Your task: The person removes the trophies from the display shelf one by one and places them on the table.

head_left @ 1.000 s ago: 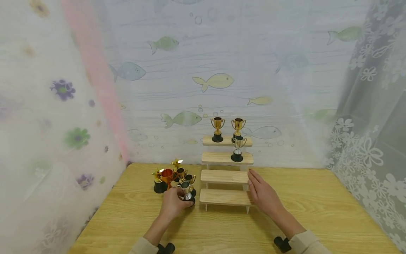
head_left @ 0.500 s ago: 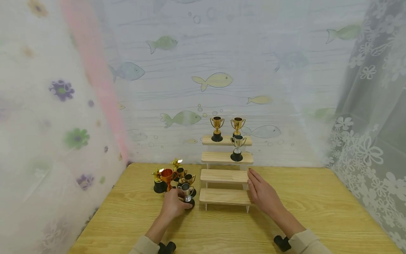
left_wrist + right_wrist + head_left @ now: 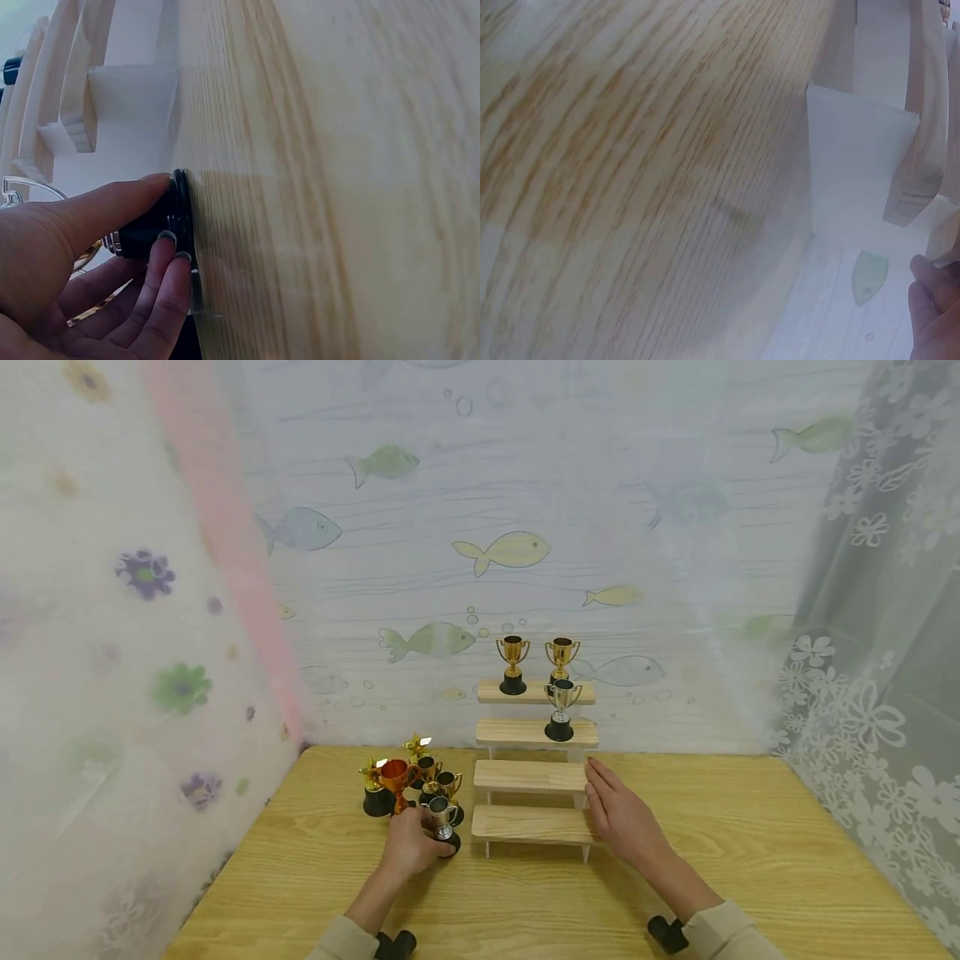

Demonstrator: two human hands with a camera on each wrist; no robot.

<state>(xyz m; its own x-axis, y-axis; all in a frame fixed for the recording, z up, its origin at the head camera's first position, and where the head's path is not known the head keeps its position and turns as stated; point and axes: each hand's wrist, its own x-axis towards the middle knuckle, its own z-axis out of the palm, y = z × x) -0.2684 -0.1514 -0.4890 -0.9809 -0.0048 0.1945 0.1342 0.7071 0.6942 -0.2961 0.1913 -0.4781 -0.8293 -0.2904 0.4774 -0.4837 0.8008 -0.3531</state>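
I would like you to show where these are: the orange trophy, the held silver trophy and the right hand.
Orange trophy (image 3: 395,776): head view, on its cup.
Held silver trophy (image 3: 442,817): head view, on its cup.
Right hand (image 3: 625,820): head view, on its back.

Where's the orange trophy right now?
Head view: the orange trophy is left of the stepped stand, just beyond the left hand, between a gold star trophy and a gold cup.

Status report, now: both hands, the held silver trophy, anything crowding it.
Left hand pinches silver trophy by its black base. Right hand at right edge of wooden stand, fingers straight. Gold trophy close behind the silver one.
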